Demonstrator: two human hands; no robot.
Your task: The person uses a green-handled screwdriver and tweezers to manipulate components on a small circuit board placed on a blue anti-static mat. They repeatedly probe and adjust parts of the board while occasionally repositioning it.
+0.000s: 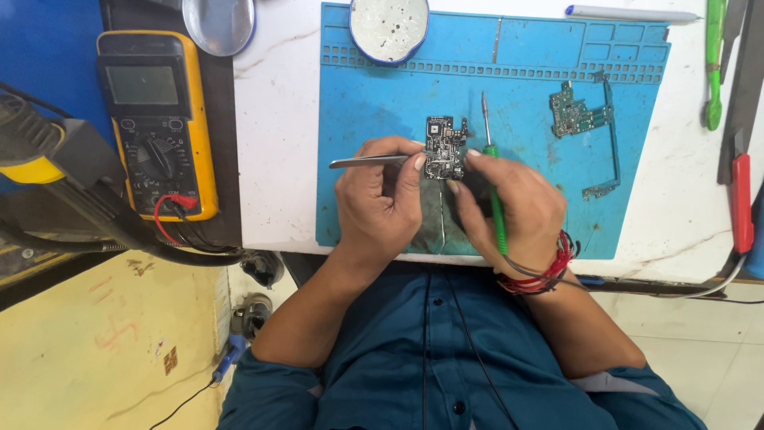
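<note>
**Two hands closed on tools over a small circuit board**

- Left hand (380, 197): fingers curled shut around metal tweezers (368, 161), thumb and forefinger pinching them near the tips. The tips lie at the left edge of the small dark circuit board (444, 147); handle end sticks out away from the board. The grip looks set to steady the board or a part on it.
- Right hand (509, 209): fingers closed pen-fashion on a green-handled soldering iron (494, 187). Its thin metal tip reaches past the fingertips, just beside the board's right edge; whether it touches cannot be told. Fingertips rest against the board's right side, likely as a brace. A black cord trails back from the handle under the wrist, which wears red threads (549, 267).
- The board sits between the two sets of fingertips, flat on a blue work mat (358, 103) that covers the white surface (274, 135).
- Beyond the right fingers, on the mat: a second green board with a long narrow frame (585, 127), well apart.
- Beyond the board, at the mat's far edge: a round tin (388, 28) with grey, speckled contents.
- Well out past the left hand: a yellow multimeter (155, 119) with a red lead, and a hot-air handpiece (56, 155).
- Far out past the right hand: a white pen (633, 13), green tool (714, 64), red-handled tool (742, 199).
</note>
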